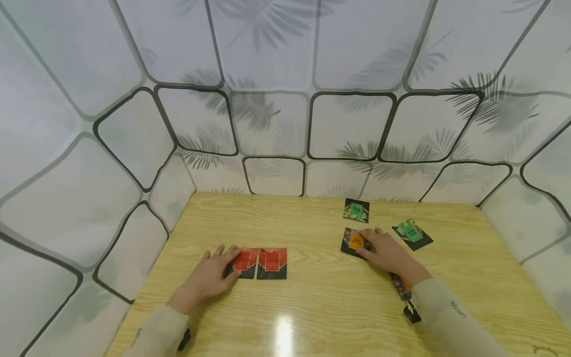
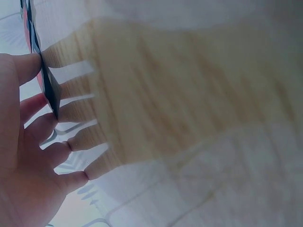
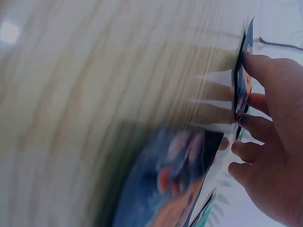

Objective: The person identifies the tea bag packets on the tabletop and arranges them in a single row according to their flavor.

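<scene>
Two small flat packets, red over black, lie side by side on the table's left half. My left hand [image 1: 211, 275] rests over the left red packet [image 1: 248, 263], thumb on its face and fingers stretched out along it; the left wrist view shows the packet [image 2: 48, 85] edge-on under the thumb. The right red packet [image 1: 272, 263] lies beside it, untouched. My right hand [image 1: 385, 252] touches a dark packet with an orange panel [image 1: 352, 242], thumb and fingers laid over its right side. Another dark packet with orange [image 3: 175, 184] lies below that hand, partly hidden by the forearm in the head view.
Two green and black packets lie beyond the right hand, one farther back [image 1: 356, 210] and one to the right [image 1: 412, 234]. A light wood table [image 1: 312, 307] carries everything. Pale patterned fabric walls [image 1: 276, 124] rise at its back and sides.
</scene>
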A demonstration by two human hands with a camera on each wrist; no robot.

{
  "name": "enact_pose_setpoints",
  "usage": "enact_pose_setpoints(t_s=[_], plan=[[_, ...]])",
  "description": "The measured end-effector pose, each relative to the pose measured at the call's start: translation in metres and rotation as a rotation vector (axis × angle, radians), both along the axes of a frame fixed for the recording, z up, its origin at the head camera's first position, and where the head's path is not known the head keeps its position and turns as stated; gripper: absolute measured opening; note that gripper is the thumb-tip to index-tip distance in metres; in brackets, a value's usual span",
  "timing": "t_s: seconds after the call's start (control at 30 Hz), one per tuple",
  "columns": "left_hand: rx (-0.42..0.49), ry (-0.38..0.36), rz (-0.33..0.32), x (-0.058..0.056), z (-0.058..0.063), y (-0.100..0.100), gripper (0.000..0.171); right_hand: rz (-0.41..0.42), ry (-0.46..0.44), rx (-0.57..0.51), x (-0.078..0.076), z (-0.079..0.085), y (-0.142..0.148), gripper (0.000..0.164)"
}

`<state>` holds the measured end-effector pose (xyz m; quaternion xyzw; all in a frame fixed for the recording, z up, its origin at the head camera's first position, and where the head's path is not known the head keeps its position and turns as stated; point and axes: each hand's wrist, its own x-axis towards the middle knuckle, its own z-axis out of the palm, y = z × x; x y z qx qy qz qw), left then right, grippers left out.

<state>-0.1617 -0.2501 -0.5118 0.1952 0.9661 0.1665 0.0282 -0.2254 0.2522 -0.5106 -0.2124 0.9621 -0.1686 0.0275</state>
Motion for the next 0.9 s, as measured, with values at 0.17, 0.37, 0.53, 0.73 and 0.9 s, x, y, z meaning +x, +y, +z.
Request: enact_pose_setpoints(t_s=[0.17,0.37,0.53,0.73,0.9], plan=[[0.005,-0.014,0.004,-0.001,-0.001,-0.001,0.062,0.021,0.011,-0.003,0.003,0.001,-0.009,0.059],[0.003,-0.012,0.005,-0.001,-0.002,-0.002,0.062,0.042,0.009,-0.011,0.005,-0.001,-0.016,0.059],[0.004,-0.006,0.001,-0.001,-0.002,-0.002,0.062,0.05,-0.014,-0.005,0.005,-0.004,-0.021,0.06],[0.0,-0.007,0.005,-0.001,-0.002,-0.001,0.062,0.076,-0.028,-0.008,0.009,-0.004,-0.032,0.061],[-0.004,-0.008,0.002,-0.001,-0.002,-0.001,0.063,0.1,-0.008,-0.012,0.013,-0.003,-0.042,0.061]])
